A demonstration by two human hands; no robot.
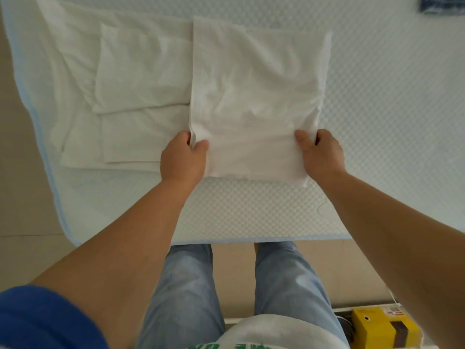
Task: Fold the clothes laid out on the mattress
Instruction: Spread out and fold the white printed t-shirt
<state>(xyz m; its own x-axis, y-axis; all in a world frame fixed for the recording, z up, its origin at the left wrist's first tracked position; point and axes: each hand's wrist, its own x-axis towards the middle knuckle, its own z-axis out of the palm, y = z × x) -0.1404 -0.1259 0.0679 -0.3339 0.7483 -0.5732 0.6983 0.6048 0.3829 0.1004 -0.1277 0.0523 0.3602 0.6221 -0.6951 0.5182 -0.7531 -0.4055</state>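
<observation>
Folded white cloth (256, 96) on mattress (377, 109): L hand (183, 157) & R hand (320, 153) pinch its near corners; folded pile (120, 96) to left

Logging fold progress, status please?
Left hand and right hand each pinch the white garment at its near side edges. Garment folded, flat on mattress. Folded white pile beside it.
</observation>
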